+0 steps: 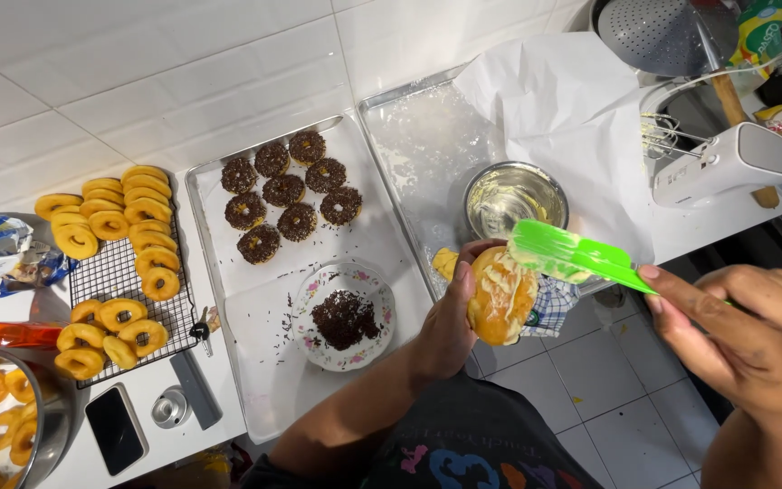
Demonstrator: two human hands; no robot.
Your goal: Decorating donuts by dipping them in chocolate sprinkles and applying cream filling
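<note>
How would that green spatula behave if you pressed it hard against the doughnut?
The green spatula would probably flex, since its blade looks thin and rubbery. It likely slips a little, being smeared with cream. The doughnut in the left hand looks soft and might squash.

Bright even light, soft shadows, edge distortion.

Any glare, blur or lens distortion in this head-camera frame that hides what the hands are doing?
Head view: wide-angle bending curves the counter edges; glare on the steel bowl and empty tray; the right hand is slightly soft, near the edge; the left hand, doughnut and green spatula read clearly.
</note>
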